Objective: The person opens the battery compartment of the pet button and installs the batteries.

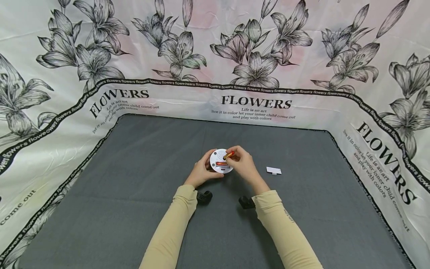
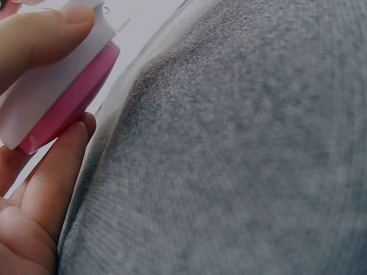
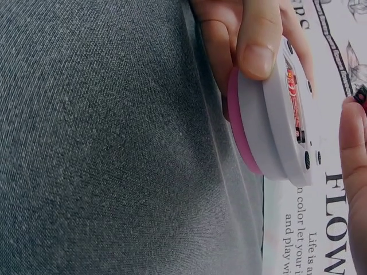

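Observation:
My left hand grips a round white device by its edge, thumb on the near side. Its pink far part shows in the left wrist view. The perforated back faces up, with an uncovered battery compartment. One red battery lies in that compartment; the right wrist view shows it in its slot too. Above the back, my right hand pinches a second red battery, tilted. Only part of this hand appears in the right wrist view, and what it holds is mostly cut off there.
A small white battery cover with a tab lies on the grey cloth, right of my hands. Flower-printed fabric rises behind and at both sides. Black wrist devices sit under both cuffs.

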`<move>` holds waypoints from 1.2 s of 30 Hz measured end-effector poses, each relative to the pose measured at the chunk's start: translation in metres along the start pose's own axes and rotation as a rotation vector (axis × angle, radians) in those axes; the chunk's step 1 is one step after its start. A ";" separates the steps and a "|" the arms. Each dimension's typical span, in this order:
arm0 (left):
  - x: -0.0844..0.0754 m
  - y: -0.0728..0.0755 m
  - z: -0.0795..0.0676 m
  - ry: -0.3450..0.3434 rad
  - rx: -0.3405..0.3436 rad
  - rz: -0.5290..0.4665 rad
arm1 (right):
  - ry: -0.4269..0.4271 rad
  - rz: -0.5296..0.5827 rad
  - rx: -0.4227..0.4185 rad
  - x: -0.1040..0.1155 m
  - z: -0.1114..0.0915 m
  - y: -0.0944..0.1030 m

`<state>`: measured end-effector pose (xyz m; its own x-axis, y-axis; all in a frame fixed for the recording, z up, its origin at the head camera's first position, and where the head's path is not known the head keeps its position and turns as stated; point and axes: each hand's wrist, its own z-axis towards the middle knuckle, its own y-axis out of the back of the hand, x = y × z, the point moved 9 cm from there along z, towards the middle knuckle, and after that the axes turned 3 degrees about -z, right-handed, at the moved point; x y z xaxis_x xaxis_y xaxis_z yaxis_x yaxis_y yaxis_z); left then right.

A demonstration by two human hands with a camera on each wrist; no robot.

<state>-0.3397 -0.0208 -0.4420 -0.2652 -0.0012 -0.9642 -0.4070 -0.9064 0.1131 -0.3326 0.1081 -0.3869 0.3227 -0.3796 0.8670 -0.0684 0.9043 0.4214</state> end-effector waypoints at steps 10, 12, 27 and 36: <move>0.030 0.003 0.007 0.005 -0.043 0.019 | -0.004 -0.028 0.018 0.013 -0.006 0.000; 0.036 0.004 0.008 0.020 -0.050 0.024 | -0.006 -0.041 0.025 0.003 -0.004 -0.002; 0.024 0.003 0.004 -0.026 -0.035 0.004 | 0.246 -0.350 0.051 -0.006 -0.004 -0.026; 0.017 0.002 0.004 -0.041 -0.012 -0.019 | 0.206 -0.388 0.037 -0.014 -0.005 -0.026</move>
<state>-0.3489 -0.0207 -0.4575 -0.2933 0.0329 -0.9554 -0.4017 -0.9112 0.0920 -0.3308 0.0912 -0.4115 0.5125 -0.6395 0.5730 0.0627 0.6934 0.7178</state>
